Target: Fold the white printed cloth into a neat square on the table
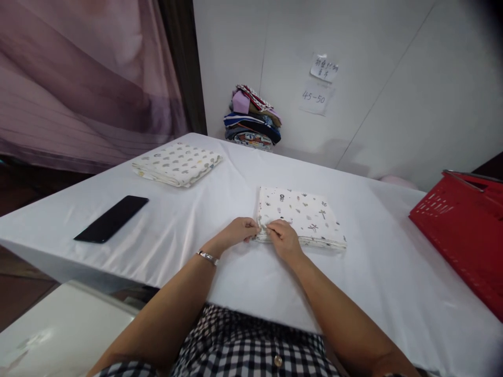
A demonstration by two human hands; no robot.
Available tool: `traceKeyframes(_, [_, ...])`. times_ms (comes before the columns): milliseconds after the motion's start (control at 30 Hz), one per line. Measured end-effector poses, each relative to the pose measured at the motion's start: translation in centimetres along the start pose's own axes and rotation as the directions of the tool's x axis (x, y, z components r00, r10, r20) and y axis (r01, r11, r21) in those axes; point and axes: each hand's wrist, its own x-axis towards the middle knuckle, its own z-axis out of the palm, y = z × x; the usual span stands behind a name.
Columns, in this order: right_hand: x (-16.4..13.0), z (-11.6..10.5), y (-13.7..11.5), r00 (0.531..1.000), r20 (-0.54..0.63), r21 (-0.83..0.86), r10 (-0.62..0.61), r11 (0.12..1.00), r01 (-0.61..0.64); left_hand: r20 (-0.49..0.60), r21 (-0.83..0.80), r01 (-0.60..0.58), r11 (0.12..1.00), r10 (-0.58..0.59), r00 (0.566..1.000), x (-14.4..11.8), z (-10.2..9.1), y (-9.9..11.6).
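Note:
A folded white cloth (302, 212) with small plant and palm prints lies flat on the table in front of me. My left hand (242, 230) pinches its near left corner, fingers closed on the edge. Just to the right, my right hand (283, 236) is closed too, thumb and fingers gripping the same corner from above. The fingertips of both hands almost meet there, and the bit of fabric between them is partly hidden. A second folded white cloth (178, 163), printed with grey shapes, rests at the far left, apart from both hands.
A black phone-like slab (112, 220) lies on the left of the white-covered table (220, 201). At the right edge stands a red plastic basket (467, 225). Folded fabrics (253, 118) are piled against the wall behind, with handwritten papers (316, 97) above. A pink curtain (86, 78) hangs left.

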Motion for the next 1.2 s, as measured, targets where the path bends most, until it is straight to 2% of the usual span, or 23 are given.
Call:
traceKeyframes(167, [-0.1,0.1,-0.1,0.996,0.064,-0.098,-0.064,0.993,0.07,0.01,-0.024,-0.002,1.0,0.002,1.0,-0.2,0.1,0.6])
traceKeyframes(467, [0.1,0.5,-0.1,0.999,0.031,-0.094,-0.02,0.995,0.023,0.039,-0.007,0.062,0.998,-0.062,0.997,-0.8,-0.1,1.6])
traceKeyframes(700, [0.2,0.3,-0.1,0.999,0.045,-0.05,-0.024,0.998,0.026,-0.036,0.013,0.062,0.998,-0.061,0.997,-0.4,0.6,1.0])
traceKeyframes(933, [0.2,0.6,-0.1,1.0,0.016,-0.078,-0.023,0.997,0.024,-0.092,0.019,0.084,0.996,-0.082,0.992,-0.4,1.0,1.2])
traceKeyframes(1067, [0.0,0.4,-0.1,0.997,-0.03,-0.087,-0.066,0.994,0.063,-0.076,0.012,0.108,0.994,-0.107,0.991,-0.4,0.7,1.2])
traceKeyframes(1200, [-0.2,0.3,-0.2,0.989,0.06,-0.187,-0.138,0.971,0.147,-0.054,0.014,0.137,0.99,-0.136,0.989,-0.3,0.4,1.0])
